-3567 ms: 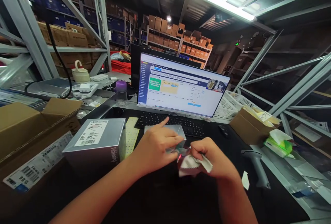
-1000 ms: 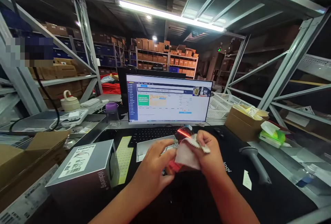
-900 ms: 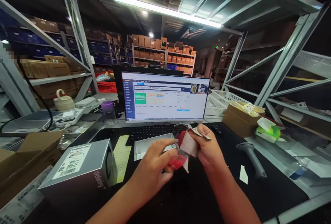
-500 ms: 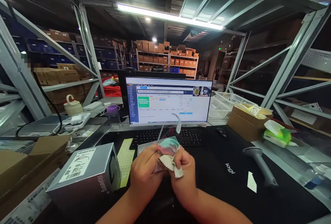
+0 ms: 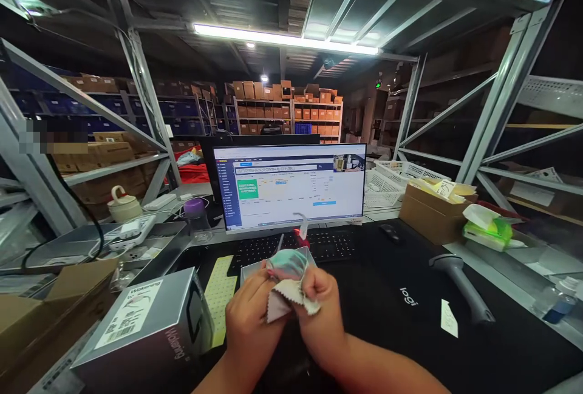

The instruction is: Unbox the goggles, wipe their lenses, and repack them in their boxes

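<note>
Both my hands are closed at the middle of the desk, around a pair of glasses with a curved, shiny teal-tinted lens. One pale arm of the glasses with a red part stands up toward the keyboard. My left hand grips the left side of the glasses. My right hand pinches a cream cloth with zigzag edges against the lens. The cloth also hangs against my left fingers. Just behind my hands is a grey open box, mostly hidden.
A grey product box stands left of a yellow sticker sheet. A keyboard and monitor are ahead. On the right are a barcode scanner, a mouse, a paper scrap and a cardboard box.
The camera view has shifted slightly. The lens now shows more plainly above my fingers, and the cloth has shifted, with a corner hanging by my left hand. Both hands keep their hold.
</note>
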Action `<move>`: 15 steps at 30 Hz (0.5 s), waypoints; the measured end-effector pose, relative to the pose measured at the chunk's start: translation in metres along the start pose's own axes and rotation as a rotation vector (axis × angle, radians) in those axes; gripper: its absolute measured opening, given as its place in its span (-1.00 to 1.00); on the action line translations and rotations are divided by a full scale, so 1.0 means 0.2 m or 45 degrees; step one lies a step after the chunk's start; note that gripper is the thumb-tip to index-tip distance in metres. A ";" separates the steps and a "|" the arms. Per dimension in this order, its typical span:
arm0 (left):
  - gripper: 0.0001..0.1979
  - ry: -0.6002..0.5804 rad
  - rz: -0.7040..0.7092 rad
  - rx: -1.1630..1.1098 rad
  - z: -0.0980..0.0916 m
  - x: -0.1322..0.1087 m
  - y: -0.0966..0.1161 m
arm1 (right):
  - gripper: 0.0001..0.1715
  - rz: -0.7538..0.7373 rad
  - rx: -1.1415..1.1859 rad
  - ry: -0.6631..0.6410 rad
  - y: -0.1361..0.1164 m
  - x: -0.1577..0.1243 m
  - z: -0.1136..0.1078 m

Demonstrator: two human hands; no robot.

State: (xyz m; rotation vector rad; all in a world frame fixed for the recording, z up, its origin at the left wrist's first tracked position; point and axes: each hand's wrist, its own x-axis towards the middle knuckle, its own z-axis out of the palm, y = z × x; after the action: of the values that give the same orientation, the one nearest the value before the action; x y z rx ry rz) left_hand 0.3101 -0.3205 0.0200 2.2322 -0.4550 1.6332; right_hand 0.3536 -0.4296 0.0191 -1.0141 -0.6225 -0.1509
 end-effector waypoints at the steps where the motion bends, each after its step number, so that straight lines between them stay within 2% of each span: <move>1: -0.91 0.019 0.065 0.013 0.00 0.00 0.00 | -0.32 0.107 0.141 -0.005 -0.04 0.04 -0.01; 4: -0.85 0.013 0.199 0.010 0.02 -0.01 0.00 | -0.24 0.354 0.445 0.092 -0.17 0.15 -0.06; 6: -0.85 -0.010 0.180 -0.008 0.03 -0.01 0.00 | -0.24 0.349 0.458 0.150 -0.17 0.16 -0.07; 8: -0.89 -0.022 0.107 -0.034 0.03 0.00 0.00 | -0.31 0.189 0.331 0.173 -0.10 0.11 -0.06; 12: -0.91 -0.073 -0.067 -0.111 0.00 0.03 0.00 | -0.46 -0.353 -0.172 0.131 0.08 -0.04 -0.02; 13: -0.90 -0.082 -0.083 -0.117 -0.01 0.04 -0.01 | -0.47 -0.418 -0.241 0.099 0.09 -0.06 -0.01; 15: -0.93 -0.083 -0.069 -0.113 -0.02 0.04 -0.01 | -0.45 -0.318 -0.201 0.010 0.05 -0.04 -0.01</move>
State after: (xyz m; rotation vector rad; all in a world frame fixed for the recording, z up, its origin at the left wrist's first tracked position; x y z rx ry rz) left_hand 0.3098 -0.3178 0.0292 2.2180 -0.4701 1.4876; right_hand 0.3514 -0.4266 0.0062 -1.0846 -0.7377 -0.4294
